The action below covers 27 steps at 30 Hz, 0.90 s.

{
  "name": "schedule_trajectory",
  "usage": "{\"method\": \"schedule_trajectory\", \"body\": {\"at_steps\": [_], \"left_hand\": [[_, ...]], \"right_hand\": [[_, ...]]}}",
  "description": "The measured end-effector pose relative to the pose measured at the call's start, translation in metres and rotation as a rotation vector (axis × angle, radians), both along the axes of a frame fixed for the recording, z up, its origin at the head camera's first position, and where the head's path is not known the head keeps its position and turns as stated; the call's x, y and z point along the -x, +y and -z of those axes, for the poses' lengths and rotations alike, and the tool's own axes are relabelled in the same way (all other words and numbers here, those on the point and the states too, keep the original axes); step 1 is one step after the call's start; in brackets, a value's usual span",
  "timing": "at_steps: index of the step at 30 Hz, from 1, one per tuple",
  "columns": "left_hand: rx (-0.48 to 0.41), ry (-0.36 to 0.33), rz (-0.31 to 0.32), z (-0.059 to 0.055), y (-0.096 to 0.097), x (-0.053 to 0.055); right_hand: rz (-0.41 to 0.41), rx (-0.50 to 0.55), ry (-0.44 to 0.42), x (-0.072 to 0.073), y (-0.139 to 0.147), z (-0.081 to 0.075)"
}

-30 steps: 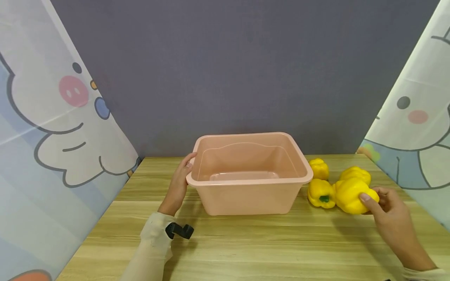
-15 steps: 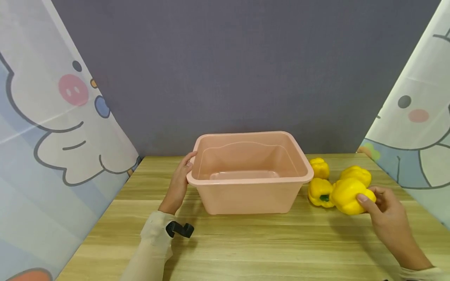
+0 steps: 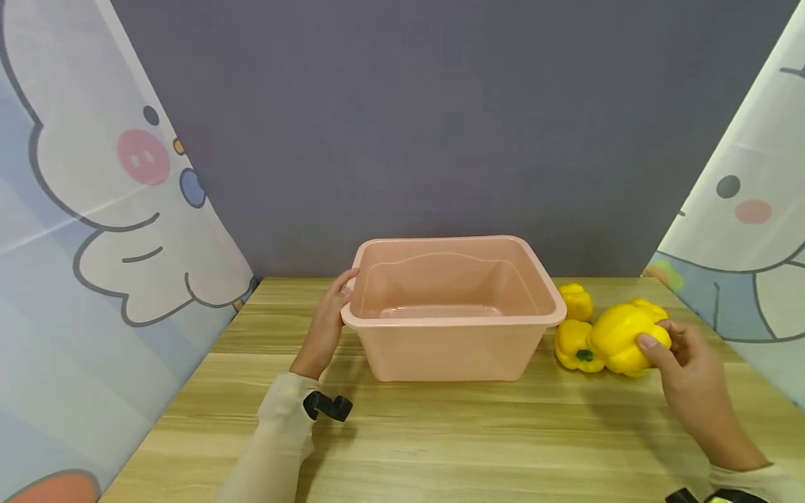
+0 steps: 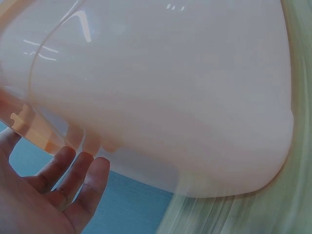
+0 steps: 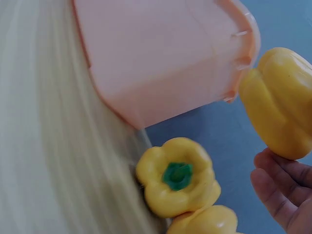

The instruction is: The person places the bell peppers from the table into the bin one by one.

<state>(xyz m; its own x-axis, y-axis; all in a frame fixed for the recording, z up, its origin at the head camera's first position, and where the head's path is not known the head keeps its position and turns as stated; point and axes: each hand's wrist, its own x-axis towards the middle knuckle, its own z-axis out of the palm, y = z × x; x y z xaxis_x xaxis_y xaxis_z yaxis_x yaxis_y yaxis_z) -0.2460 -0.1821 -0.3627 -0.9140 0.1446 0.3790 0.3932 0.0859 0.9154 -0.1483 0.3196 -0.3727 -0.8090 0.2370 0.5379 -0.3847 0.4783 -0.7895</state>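
My right hand (image 3: 698,384) holds a yellow bell pepper (image 3: 616,332) between thumb and fingers, above the table and right of a pink plastic tub (image 3: 449,355). In the right wrist view the lifted bell pepper (image 5: 278,107) overlaps the tub's rim corner. The left hand (image 3: 325,323) grips the tub's left rim; its fingertips (image 4: 100,168) lie against the outer wall below the rim in the left wrist view. Beside the tub sit more yellow bell peppers: one with a green stem (image 3: 575,342), one behind it (image 3: 576,302), and another partly hidden behind the held one (image 3: 653,309).
The wood-grain table (image 3: 428,440) extends in front of the tub, whose inside floor (image 3: 440,311) shows bare. A dark grey panel (image 3: 440,126) stands at the back. Cartoon-print sheets (image 3: 94,244) flank both sides. A black wrist mount (image 3: 328,405) sits on the left sleeve.
My right hand has lifted the bell pepper slightly up and moved it left, toward the tub. The left hand stays on the rim. The whole head view has shifted a little.
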Motion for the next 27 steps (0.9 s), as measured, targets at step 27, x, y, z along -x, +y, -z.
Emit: {"method": "schedule_trajectory", "body": {"at_steps": [27], "left_hand": [[-0.029, 0.019, -0.008, 0.001, 0.004, 0.002]], "right_hand": [[-0.006, -0.023, 0.050, 0.016, -0.019, -0.036]]}}
